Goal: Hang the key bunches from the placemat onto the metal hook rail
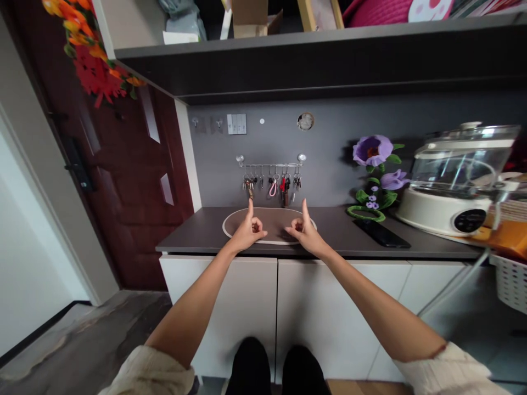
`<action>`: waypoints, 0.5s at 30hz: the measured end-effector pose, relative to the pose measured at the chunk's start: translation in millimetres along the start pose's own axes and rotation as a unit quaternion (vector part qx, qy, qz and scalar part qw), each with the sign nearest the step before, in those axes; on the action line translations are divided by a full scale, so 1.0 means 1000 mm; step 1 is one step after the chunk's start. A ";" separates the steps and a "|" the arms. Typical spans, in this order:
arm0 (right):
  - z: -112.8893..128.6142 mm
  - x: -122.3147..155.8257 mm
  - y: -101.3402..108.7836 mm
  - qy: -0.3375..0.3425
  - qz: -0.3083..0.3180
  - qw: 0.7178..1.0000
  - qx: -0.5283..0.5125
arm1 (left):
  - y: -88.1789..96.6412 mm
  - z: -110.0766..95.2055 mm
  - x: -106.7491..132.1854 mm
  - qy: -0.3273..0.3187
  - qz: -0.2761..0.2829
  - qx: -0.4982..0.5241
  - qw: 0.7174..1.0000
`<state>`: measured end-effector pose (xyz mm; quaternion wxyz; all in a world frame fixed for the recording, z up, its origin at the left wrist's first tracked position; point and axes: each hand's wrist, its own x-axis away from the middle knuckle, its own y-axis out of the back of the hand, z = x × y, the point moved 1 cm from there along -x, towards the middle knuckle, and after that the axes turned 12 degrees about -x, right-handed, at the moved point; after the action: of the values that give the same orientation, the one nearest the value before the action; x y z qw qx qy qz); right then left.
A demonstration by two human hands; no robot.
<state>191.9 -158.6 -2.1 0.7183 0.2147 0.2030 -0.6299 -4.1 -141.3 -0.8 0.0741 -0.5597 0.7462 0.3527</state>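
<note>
Both my arms reach forward over a dark countertop (197,236). My left hand (248,229) and my right hand (303,229) hover side by side above an oval brown mat (269,219). Each hand has its index finger pointing straight up and its other fingers curled with the thumb tucked in. Neither hand holds anything. On the grey wall behind them hangs a metal rail with several bunches of keys (272,181).
A purple fabric flower (373,170) and a black phone (381,233) sit right of the mat. A white cooker with a glass lid (457,181) stands further right. A white basket (510,280) hangs at the right edge. A dark red door (123,181) is left, white cabinet doors (288,307) below.
</note>
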 end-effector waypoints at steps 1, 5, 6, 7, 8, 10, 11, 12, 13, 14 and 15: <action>0.000 0.000 0.001 -0.002 0.001 1.000 0.003 | 0.001 0.002 0.000 0.001 0.000 0.000 1.000; 0.001 -0.008 0.003 0.001 0.004 1.000 0.014 | 0.009 0.008 -0.008 -0.011 0.002 -0.002 1.000; 0.001 -0.012 0.005 0.003 0.007 1.000 0.018 | 0.012 0.010 -0.012 -0.012 0.001 -0.006 1.000; 0.000 -0.018 0.007 0.005 0.008 1.000 0.023 | 0.015 0.014 -0.018 -0.013 -0.005 -0.010 1.000; -0.002 -0.024 0.011 0.008 0.005 1.000 0.029 | 0.019 0.018 -0.024 -0.010 -0.017 -0.017 1.000; -0.008 -0.042 0.022 0.014 -0.022 0.999 0.043 | 0.028 0.030 -0.041 0.006 -0.061 -0.036 0.997; -0.012 -0.053 0.029 0.017 -0.045 0.998 0.051 | 0.033 0.037 -0.051 0.022 -0.090 -0.044 0.995; -0.017 -0.066 0.038 0.018 -0.078 0.995 0.060 | 0.038 0.044 -0.063 0.042 -0.120 -0.053 0.991; -0.022 -0.079 0.047 0.011 -0.110 0.991 0.071 | 0.043 0.052 -0.075 0.068 -0.149 -0.058 0.985; -0.027 -0.093 0.057 0.003 -0.141 0.986 0.085 | 0.048 0.059 -0.089 0.093 -0.177 -0.060 0.978; -0.032 -0.107 0.067 -0.006 -0.172 0.980 0.096 | 0.053 0.065 -0.102 0.112 -0.203 -0.064 0.971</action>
<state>244.0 -45.2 35.4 0.5768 0.2405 0.1711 -0.7617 -32.4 -14.9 26.3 0.0236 -0.7393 0.5961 0.3124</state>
